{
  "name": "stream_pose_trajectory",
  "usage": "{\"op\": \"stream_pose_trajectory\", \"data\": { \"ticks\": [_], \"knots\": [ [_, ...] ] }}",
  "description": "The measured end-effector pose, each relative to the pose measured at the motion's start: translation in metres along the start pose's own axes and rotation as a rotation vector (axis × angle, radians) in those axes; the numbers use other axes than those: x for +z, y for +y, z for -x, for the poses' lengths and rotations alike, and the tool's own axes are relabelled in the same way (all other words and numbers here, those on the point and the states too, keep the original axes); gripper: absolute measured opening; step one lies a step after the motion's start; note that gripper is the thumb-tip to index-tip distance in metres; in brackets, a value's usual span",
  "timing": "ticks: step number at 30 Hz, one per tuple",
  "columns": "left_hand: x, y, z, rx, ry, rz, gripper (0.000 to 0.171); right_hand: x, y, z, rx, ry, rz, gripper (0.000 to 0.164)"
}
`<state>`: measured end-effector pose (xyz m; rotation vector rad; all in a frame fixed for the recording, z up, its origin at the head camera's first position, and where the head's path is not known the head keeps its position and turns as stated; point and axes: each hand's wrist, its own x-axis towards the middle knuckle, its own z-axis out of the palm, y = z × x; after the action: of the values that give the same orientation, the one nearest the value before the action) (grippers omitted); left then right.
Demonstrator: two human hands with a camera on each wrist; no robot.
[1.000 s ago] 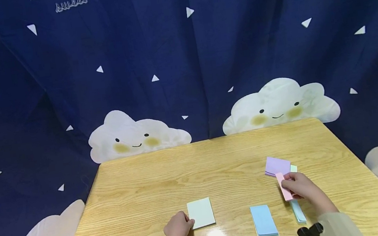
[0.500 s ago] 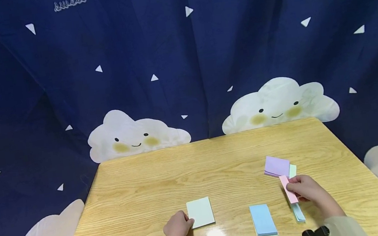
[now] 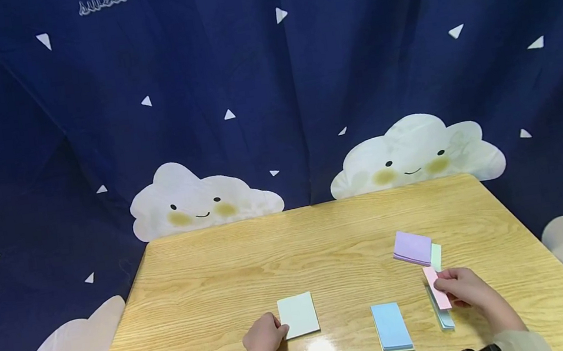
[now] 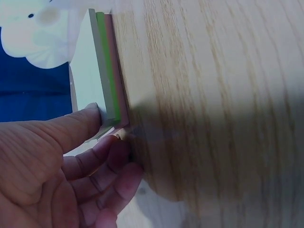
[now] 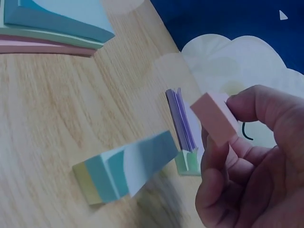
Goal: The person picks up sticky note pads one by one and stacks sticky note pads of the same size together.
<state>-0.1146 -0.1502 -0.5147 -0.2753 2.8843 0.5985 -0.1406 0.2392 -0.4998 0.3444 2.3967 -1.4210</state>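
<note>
My left hand (image 3: 264,338) grips the near-left corner of a stack of square sticky notes (image 3: 299,315) on the table. In the left wrist view the thumb lies on its pale top pad (image 4: 88,71), with green and pink layers below and the other fingers curled at the edge. My right hand (image 3: 462,287) pinches a narrow pink sticky note pad (image 3: 437,288) between thumb and fingers. It is held just above a narrow blue sticky note pad (image 3: 443,319), partly covering it in the head view. In the right wrist view the pink pad (image 5: 216,118) shows its end, apart from the blue one.
A purple sticky note pad (image 3: 412,248) lies beyond the right hand, with a narrow pale green pad (image 3: 436,256) against it. Between the hands lies a rectangular stack with blue on top (image 3: 391,327). A dark blue curtain (image 3: 213,60) hangs behind the wooden table (image 3: 219,267).
My right hand has moved slightly right and nearer with the pink pad, from beside the purple pad to over the narrow blue one. The left hand has stayed in place.
</note>
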Motion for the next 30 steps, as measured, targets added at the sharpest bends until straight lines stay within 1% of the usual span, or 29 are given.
{"op": "stream_pose_trajectory", "data": {
  "ticks": [5,12,15,20,23,27,30],
  "knots": [
    [0.001,0.0,-0.001,-0.015,-0.009,-0.003,0.022,-0.002,0.006,0.002,0.011,-0.018,0.001,0.035],
    [0.001,0.0,-0.002,-0.021,-0.014,-0.012,0.022,-0.002,0.016,0.003,0.019,-0.043,-0.047,0.032],
    [0.001,0.001,-0.001,-0.018,-0.015,-0.013,0.022,-0.001,0.021,0.005,0.007,-0.057,-0.058,0.032],
    [0.0,0.002,0.0,-0.012,-0.011,-0.008,0.023,0.0,0.026,0.007,-0.038,-0.084,-0.069,0.028],
    [0.0,0.001,0.0,-0.01,-0.008,-0.005,0.023,0.001,0.028,0.008,-0.043,-0.103,-0.082,0.028],
    [-0.001,0.002,0.0,-0.012,-0.01,-0.004,0.022,0.003,0.031,0.007,-0.027,-0.114,-0.087,0.029],
    [-0.002,0.003,0.0,-0.016,-0.013,-0.003,0.023,0.004,0.032,0.007,-0.015,-0.107,-0.074,0.03]
  ]
}}
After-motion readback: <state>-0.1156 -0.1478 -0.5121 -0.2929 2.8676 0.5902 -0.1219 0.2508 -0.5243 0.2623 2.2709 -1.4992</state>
